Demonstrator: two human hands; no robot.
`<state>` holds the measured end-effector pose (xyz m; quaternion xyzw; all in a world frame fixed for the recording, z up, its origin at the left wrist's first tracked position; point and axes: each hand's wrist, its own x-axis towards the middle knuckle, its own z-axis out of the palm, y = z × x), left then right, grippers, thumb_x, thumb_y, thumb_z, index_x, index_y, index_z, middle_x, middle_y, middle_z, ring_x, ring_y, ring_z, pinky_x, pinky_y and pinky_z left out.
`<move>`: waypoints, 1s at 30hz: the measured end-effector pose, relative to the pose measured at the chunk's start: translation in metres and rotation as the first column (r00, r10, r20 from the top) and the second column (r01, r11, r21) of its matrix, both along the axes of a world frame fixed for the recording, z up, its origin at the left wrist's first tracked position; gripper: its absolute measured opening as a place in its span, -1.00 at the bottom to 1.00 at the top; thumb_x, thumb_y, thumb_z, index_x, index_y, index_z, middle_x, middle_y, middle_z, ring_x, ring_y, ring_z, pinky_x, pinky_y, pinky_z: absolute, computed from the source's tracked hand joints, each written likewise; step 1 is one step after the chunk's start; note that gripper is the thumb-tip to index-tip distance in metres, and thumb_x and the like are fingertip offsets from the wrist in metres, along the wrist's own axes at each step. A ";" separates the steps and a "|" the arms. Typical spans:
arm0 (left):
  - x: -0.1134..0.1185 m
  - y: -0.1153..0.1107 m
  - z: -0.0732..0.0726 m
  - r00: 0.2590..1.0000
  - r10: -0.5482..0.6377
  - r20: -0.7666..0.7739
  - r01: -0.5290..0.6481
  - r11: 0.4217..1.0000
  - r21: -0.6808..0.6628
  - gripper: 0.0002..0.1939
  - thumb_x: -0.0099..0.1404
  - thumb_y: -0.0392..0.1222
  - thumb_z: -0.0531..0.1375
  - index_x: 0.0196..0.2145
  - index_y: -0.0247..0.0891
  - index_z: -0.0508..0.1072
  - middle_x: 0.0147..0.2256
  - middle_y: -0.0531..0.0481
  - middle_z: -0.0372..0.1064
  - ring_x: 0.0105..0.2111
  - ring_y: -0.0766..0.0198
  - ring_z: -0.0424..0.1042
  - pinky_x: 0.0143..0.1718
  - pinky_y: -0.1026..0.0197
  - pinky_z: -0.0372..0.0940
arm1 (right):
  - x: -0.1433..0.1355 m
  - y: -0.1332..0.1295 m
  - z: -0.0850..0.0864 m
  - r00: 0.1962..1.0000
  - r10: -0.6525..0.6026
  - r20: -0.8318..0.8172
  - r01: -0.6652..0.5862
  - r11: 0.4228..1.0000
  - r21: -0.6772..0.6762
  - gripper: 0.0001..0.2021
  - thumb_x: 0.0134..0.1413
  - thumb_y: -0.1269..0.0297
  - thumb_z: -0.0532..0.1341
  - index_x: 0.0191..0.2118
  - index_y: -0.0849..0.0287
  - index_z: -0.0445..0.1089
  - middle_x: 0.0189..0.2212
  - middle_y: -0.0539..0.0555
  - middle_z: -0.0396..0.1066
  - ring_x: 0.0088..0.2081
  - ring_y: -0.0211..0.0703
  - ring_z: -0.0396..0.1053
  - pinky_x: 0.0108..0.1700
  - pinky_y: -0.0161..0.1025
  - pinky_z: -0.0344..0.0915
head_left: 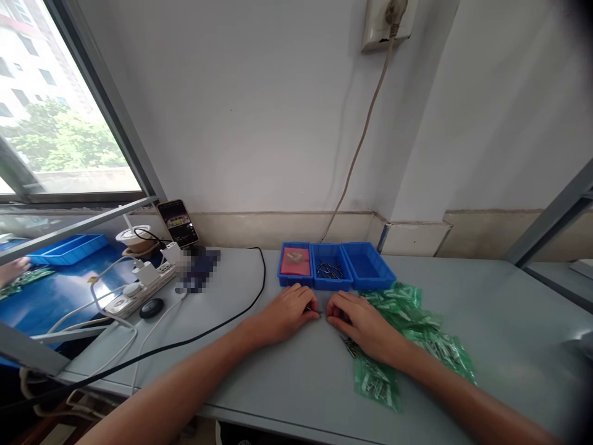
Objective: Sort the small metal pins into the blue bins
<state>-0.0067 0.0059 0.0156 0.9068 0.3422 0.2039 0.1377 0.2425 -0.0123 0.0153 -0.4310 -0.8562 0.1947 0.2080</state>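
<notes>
My left hand (296, 309) rests on the grey table in front of the blue bins, thumb and fingers pinching a small, thin dark metal piece (315, 311). Close to its right, my right hand (354, 318) has its fingers curled and pressed together; what they hold, if anything, I cannot make out. Loose thin metal pieces (348, 346) lie partly hidden under that hand. Green plastic bags (377, 383) filled with small metal parts spread beneath and beyond my right wrist. In the middle blue bin (331, 285) lie several dark metal pins (330, 269).
The left blue bin (294, 280) holds a red piece (295, 267) with small clear bits on it; a third blue bin (368, 266) stands at right. A black cable (222, 322) crosses the left side, near a power strip (143, 290), propped phone (178, 222) and drink cup (137, 240).
</notes>
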 end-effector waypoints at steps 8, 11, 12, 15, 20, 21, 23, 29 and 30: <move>-0.002 0.000 0.002 0.999 -0.041 0.028 0.042 0.999 -0.032 -0.93 0.56 -0.22 0.25 -0.14 -0.19 0.41 -0.13 0.02 0.46 -0.08 0.16 0.37 -0.04 0.17 0.31 | -0.001 -0.002 0.003 0.999 0.040 -0.022 -0.040 0.999 0.005 -0.90 0.45 0.32 0.21 -0.20 0.04 0.37 -0.23 0.00 0.45 -0.17 -0.03 0.41 -0.06 -0.10 0.25; -0.002 0.000 0.001 0.998 -0.057 0.040 0.058 0.998 -0.033 -0.95 0.56 -0.22 0.24 -0.12 -0.18 0.42 -0.12 0.02 0.47 -0.07 0.17 0.37 -0.01 0.17 0.32 | -0.001 -0.001 0.002 0.999 0.040 -0.031 -0.040 0.999 0.014 -0.87 0.49 0.32 0.17 -0.20 0.05 0.36 -0.21 0.00 0.46 -0.16 -0.03 0.41 -0.05 -0.10 0.24; -0.002 -0.001 0.001 0.997 -0.059 0.043 0.060 0.998 -0.033 -0.96 0.57 -0.22 0.24 -0.12 -0.18 0.42 -0.12 0.02 0.47 -0.07 0.18 0.37 0.00 0.17 0.32 | -0.002 -0.001 0.002 0.998 0.045 -0.032 -0.045 0.999 0.017 -0.85 0.50 0.32 0.15 -0.21 0.05 0.36 -0.21 0.01 0.45 -0.15 -0.03 0.41 -0.06 -0.10 0.24; 0.000 -0.001 0.000 0.997 -0.059 0.047 0.060 0.998 -0.029 -0.96 0.56 -0.21 0.24 -0.09 -0.18 0.42 -0.10 0.02 0.47 -0.06 0.18 0.38 0.01 0.17 0.32 | -0.002 -0.002 0.003 0.998 0.052 -0.026 -0.052 0.998 0.030 -0.80 0.51 0.34 0.11 -0.25 0.07 0.34 -0.26 0.00 0.43 -0.20 -0.05 0.40 -0.10 -0.12 0.22; 0.000 -0.001 -0.002 0.998 -0.037 0.056 0.037 0.999 -0.016 -0.94 0.56 -0.23 0.24 -0.06 -0.20 0.40 -0.10 0.00 0.46 -0.06 0.17 0.39 -0.01 0.17 0.32 | -0.004 -0.006 0.009 0.999 -0.023 -0.038 0.025 0.999 0.047 -0.81 0.41 0.42 0.13 -0.31 0.08 0.29 -0.31 0.00 0.39 -0.28 -0.08 0.34 -0.17 -0.15 0.19; 0.000 0.000 -0.002 0.998 -0.033 0.055 0.034 0.999 -0.012 -0.94 0.56 -0.24 0.23 -0.06 -0.20 0.40 -0.10 0.00 0.45 -0.07 0.17 0.39 -0.01 0.17 0.33 | -0.004 -0.006 0.010 0.998 -0.046 -0.041 0.048 0.998 0.046 -0.82 0.38 0.43 0.13 -0.31 0.07 0.29 -0.31 -0.01 0.39 -0.28 -0.08 0.33 -0.18 -0.16 0.18; -0.001 0.000 -0.001 0.998 -0.028 0.050 0.029 1.000 -0.004 -0.95 0.57 -0.24 0.22 -0.07 -0.20 0.39 -0.10 -0.01 0.45 -0.08 0.16 0.39 -0.01 0.16 0.33 | -0.004 -0.006 0.013 0.995 -0.086 -0.050 0.088 0.995 0.050 -0.83 0.34 0.44 0.12 -0.31 0.07 0.29 -0.32 -0.01 0.38 -0.29 -0.08 0.32 -0.20 -0.16 0.17; 0.000 -0.001 0.001 0.999 -0.037 0.038 0.035 0.999 0.034 -0.98 0.56 -0.25 0.21 -0.11 -0.22 0.41 -0.11 -0.04 0.45 -0.08 0.15 0.39 0.00 0.14 0.32 | 0.000 -0.003 0.015 0.961 -0.225 -0.160 0.227 0.974 -0.007 -0.73 0.46 0.25 0.03 -0.37 0.06 0.20 -0.43 -0.02 0.34 -0.37 -0.08 0.28 -0.29 -0.17 0.13; 0.000 -0.002 0.002 0.999 -0.036 0.035 0.034 0.999 0.040 -0.97 0.56 -0.25 0.21 -0.12 -0.22 0.42 -0.12 -0.04 0.45 -0.09 0.15 0.39 -0.01 0.14 0.32 | 0.001 -0.002 0.015 0.949 -0.254 -0.187 0.253 0.967 -0.034 -0.68 0.49 0.17 0.02 -0.39 0.05 0.19 -0.46 -0.03 0.31 -0.40 -0.10 0.25 -0.32 -0.17 0.11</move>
